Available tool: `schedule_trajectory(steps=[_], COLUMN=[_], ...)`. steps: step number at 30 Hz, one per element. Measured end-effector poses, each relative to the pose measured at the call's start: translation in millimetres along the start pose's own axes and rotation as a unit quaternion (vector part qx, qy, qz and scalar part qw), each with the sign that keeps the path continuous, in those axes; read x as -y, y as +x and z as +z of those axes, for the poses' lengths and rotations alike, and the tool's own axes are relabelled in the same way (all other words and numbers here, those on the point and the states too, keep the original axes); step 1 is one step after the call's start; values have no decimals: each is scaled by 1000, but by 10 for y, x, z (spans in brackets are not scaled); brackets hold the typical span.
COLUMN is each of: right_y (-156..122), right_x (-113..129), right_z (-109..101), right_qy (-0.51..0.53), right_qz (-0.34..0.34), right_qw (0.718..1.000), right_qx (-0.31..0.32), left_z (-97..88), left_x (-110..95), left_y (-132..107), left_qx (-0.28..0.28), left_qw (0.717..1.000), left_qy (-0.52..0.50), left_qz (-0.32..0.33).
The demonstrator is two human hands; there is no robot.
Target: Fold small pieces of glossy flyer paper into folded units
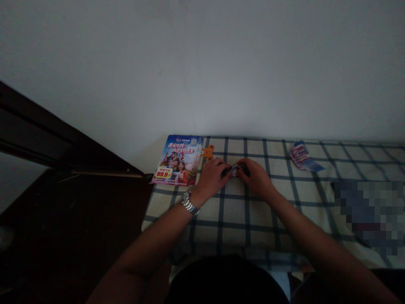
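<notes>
Over the middle of the table, my left hand (212, 175) and my right hand (255, 176) meet at a small folded paper (234, 170). Fingers of both hands pinch it from either side, and they cover much of it. A silver watch (190, 203) is on my left wrist. To the left of my left hand lies a stack of printed leaflets (180, 158), blue and pink, with "89.9" on the top one. Off to the right sits a fanned pile of folded paper pieces (302, 157) in similar colours.
A checked cloth (232, 223) covers the table, which stands against a pale wall (221, 71). Beside the leaflets is an orange bear figure (208, 152). A blurred-out dark item (368, 213) lies at the right. A dark wooden piece (63, 139) and dark floor are on the left.
</notes>
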State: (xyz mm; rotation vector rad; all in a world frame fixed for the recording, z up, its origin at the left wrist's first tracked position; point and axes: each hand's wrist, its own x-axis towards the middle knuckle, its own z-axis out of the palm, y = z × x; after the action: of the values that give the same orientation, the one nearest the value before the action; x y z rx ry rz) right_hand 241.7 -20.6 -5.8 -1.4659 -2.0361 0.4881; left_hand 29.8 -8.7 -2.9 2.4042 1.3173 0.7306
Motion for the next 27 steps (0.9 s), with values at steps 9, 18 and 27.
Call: schedule_trajectory(steps=[9,18,27], right_y=[-38,-80,-110], right_x=[16,-3,28], right_z=[-25,-18,-38], right_qy=[52,250,272], right_qz=[9,75,110], right_qw=[998,965,956], right_qx=[-26,-25,28], left_z=[9,-14,-26], left_x=[-10,-34,-39], left_y=[-14,-9,1], left_qx=[-1,-11,7], left_qw=[999,974,951], left_qy=[-39,-224,-304], left_qz=[-1,-17,-53])
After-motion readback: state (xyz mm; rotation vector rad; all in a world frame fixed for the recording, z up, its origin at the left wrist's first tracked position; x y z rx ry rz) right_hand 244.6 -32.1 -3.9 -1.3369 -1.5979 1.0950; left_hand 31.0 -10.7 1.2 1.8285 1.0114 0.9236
